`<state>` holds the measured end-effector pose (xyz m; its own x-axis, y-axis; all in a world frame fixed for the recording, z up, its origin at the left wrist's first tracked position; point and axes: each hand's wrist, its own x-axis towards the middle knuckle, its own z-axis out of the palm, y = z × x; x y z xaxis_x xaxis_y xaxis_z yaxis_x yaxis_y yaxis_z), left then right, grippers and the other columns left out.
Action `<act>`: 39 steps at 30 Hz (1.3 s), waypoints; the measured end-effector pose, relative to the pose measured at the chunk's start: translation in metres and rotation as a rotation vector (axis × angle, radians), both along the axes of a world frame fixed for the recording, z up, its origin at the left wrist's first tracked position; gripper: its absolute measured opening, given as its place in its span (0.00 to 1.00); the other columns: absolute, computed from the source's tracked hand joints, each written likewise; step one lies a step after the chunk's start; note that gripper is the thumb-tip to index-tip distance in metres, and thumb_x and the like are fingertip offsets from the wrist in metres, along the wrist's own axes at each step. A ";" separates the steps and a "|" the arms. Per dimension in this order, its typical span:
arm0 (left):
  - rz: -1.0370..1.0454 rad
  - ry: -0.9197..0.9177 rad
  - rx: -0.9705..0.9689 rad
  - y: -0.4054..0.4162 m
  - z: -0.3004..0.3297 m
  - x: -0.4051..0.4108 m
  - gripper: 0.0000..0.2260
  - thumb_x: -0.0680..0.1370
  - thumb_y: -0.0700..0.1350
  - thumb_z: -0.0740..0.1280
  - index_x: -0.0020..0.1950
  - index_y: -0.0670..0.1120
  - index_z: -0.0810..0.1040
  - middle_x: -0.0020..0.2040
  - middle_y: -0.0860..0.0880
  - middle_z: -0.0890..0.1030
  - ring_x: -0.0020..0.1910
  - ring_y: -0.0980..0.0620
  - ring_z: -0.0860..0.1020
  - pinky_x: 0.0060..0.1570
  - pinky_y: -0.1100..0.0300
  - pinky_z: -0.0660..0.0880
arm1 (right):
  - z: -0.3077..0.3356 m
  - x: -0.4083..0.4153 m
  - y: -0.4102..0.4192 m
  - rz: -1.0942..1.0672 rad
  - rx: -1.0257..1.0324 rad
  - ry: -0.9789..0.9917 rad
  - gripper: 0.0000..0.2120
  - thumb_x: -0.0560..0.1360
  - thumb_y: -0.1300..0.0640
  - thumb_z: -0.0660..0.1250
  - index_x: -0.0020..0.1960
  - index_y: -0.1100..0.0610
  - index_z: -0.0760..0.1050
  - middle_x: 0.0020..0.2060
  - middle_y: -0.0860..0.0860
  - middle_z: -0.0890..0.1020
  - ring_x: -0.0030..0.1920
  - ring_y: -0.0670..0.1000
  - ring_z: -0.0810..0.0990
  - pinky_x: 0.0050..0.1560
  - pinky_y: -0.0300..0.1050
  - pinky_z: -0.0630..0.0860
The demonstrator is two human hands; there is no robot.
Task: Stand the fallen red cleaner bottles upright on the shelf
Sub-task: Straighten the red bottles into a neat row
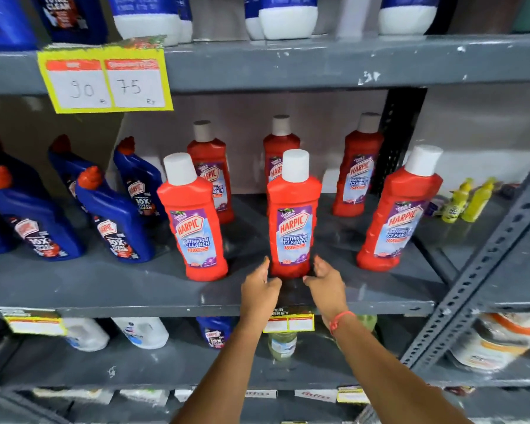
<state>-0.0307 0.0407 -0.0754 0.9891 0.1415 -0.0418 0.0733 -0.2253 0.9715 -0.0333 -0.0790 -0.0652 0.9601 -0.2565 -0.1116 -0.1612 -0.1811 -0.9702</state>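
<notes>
Several red cleaner bottles with white caps stand upright on the grey shelf [135, 286]. Three are in the front row: left [193, 221], middle [292, 218], right [395, 221]. Three more stand behind them, at the back left [210, 166], back middle [277, 148] and back right [357, 169]. My left hand [259, 286] and my right hand [326, 284] sit on either side of the middle front bottle's base, fingers apart. The fingertips are at the base or just off it, and neither hand holds anything.
Blue cleaner bottles [114, 218] stand at the shelf's left. Small yellow bottles [468, 200] are at the far right, beyond a perforated grey upright [484, 258]. A yellow price tag [104, 78] hangs from the shelf above. More bottles fill the shelves above and below.
</notes>
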 end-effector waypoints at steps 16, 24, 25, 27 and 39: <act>0.034 -0.023 0.116 -0.014 0.010 -0.001 0.24 0.67 0.35 0.58 0.57 0.56 0.75 0.45 0.41 0.83 0.39 0.49 0.74 0.33 0.74 0.67 | 0.011 0.001 -0.002 0.226 -0.013 0.044 0.38 0.66 0.73 0.60 0.73 0.56 0.57 0.64 0.57 0.76 0.64 0.56 0.73 0.67 0.55 0.70; -0.005 -0.027 0.142 -0.012 0.009 0.013 0.23 0.66 0.37 0.58 0.57 0.55 0.75 0.50 0.46 0.84 0.50 0.45 0.80 0.47 0.59 0.72 | 0.020 0.005 -0.002 0.243 0.009 0.051 0.36 0.65 0.74 0.62 0.71 0.57 0.61 0.59 0.58 0.78 0.58 0.56 0.77 0.62 0.55 0.75; -0.005 -0.032 0.152 -0.011 0.009 0.014 0.23 0.66 0.38 0.58 0.57 0.56 0.75 0.49 0.46 0.84 0.50 0.44 0.79 0.48 0.57 0.73 | 0.020 0.006 -0.001 0.242 0.014 0.043 0.34 0.65 0.74 0.62 0.68 0.56 0.63 0.58 0.59 0.79 0.55 0.55 0.78 0.60 0.55 0.76; -0.011 -0.036 0.153 -0.011 0.009 0.014 0.23 0.66 0.37 0.58 0.58 0.55 0.74 0.50 0.45 0.84 0.51 0.44 0.79 0.51 0.56 0.74 | 0.021 0.006 -0.001 0.242 0.028 0.033 0.31 0.64 0.75 0.61 0.64 0.56 0.66 0.55 0.59 0.80 0.51 0.54 0.77 0.57 0.55 0.77; -0.034 -0.043 0.098 -0.009 0.004 0.014 0.25 0.67 0.34 0.57 0.59 0.54 0.74 0.53 0.48 0.83 0.52 0.48 0.79 0.52 0.58 0.74 | 0.019 0.003 0.000 0.215 -0.001 -0.014 0.31 0.63 0.75 0.61 0.63 0.53 0.69 0.54 0.53 0.80 0.56 0.54 0.77 0.60 0.55 0.75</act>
<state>-0.0165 0.0315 -0.0713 0.9939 0.1093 0.0135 0.0225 -0.3214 0.9467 -0.0304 -0.0791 -0.0464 0.9941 -0.0455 -0.0981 -0.1055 -0.2109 -0.9718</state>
